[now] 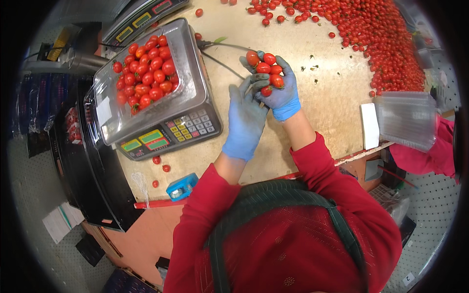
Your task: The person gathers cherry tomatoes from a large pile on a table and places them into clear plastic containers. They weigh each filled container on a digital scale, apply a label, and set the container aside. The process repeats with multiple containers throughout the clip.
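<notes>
My right hand [282,89], in a blue glove with dirty fingertips, is cupped around several red cherry tomatoes [263,68]. Against it rests my left hand [246,119], also gloved, back upward, its fingers spread and their tips reaching the held tomatoes; its thumb is hidden. To the left stands a digital scale [205,121] with a metal pan [185,47]. On the pan sits a clear plastic container [175,78] heaped with cherry tomatoes [146,77]. Both hands are above the pale tabletop [271,146], apart from the scale.
A large pile of tomatoes [388,47] spreads along the far right. Stacked clear plastic containers [406,119] stand at the right edge. A second scale [143,20] is behind the first. Near the front edge lie a blue tape dispenser [182,186] and loose tomatoes [166,168]. Black crates [106,183] stand left.
</notes>
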Demonstrator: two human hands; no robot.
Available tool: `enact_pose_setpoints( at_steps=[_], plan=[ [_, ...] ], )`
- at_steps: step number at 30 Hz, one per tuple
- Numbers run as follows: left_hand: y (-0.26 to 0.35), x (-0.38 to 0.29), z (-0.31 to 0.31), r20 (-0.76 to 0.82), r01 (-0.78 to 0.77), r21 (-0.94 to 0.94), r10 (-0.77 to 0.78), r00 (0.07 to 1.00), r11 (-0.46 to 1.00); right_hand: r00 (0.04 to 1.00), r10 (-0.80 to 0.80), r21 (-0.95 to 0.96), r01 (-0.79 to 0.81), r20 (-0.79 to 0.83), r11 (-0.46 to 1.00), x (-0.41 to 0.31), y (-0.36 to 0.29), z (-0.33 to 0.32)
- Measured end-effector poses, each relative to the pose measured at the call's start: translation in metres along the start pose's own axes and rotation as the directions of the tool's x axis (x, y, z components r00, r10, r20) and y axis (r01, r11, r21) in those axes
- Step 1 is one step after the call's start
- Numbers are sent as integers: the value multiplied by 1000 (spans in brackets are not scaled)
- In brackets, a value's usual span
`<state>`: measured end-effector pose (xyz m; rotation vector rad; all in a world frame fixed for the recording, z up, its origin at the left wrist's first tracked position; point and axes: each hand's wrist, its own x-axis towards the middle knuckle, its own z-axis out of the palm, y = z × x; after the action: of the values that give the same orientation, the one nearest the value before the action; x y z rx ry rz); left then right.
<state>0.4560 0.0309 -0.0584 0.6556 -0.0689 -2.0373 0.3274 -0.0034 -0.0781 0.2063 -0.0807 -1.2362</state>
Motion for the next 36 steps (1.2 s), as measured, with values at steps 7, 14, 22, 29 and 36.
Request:
enact_pose_setpoints(
  at_steps=[7,14,22,29,36],
  plan=[
    [1,-16,17,-100,-68,-117,56,993,991,986,-154,-322,127,-61,938,-22,31,15],
    [9,-35,21,-14,-103,-65,102,995,993,956,-292,-452,249,-27,856,-37,60,34],
    [9,-52,22,38,-93,-83,96,995,992,963,-264,-130,254,-63,958,-53,73,48],
    [12,-58,16,-62,0,-180,-11,998,984,930,-350,-212,322,-109,923,-58,84,57],
    [20,-69,12,-86,6,-215,-25,996,977,901,-412,-266,367,-138,891,-59,105,66]
  ],
)
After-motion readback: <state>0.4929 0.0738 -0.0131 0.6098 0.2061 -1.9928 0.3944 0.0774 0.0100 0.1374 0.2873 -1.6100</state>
